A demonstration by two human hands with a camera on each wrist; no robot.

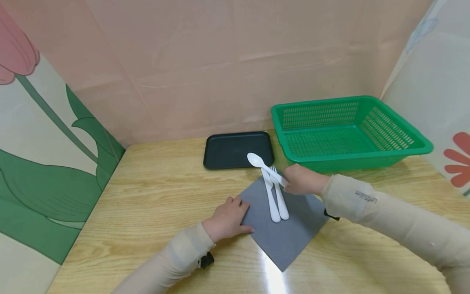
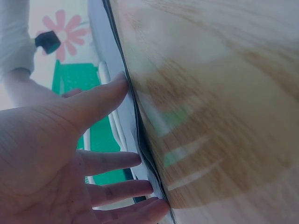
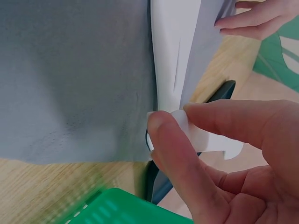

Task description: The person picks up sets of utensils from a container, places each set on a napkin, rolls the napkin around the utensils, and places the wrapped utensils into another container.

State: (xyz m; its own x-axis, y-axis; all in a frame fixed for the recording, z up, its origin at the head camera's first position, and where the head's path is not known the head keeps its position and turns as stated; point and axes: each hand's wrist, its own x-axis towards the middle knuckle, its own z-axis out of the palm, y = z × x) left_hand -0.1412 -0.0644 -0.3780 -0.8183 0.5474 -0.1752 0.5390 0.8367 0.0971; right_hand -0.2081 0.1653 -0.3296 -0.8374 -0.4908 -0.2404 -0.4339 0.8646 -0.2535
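A grey napkin (image 1: pixel 293 228) lies on the wooden table, turned cornerwise. On it a white plastic knife (image 1: pixel 271 200) and a white plastic fork (image 1: pixel 281 202) lie side by side. My right hand (image 1: pixel 302 179) pinches the handle end of a white plastic spoon (image 1: pixel 256 160), which slants across the tops of the knife and fork, its bowl toward the upper left. In the right wrist view, thumb and finger meet on the handle. My left hand (image 1: pixel 228 219) rests at the napkin's left edge, fingers spread; in the left wrist view its fingertips (image 2: pixel 147 186) touch that edge.
Behind the napkin sits a black tray (image 1: pixel 235 151), near the pink back wall. A green perforated basket (image 1: pixel 349 155) stands at the back right, close behind my right hand. Wooden tabletop (image 1: pixel 154 192) stretches to the left.
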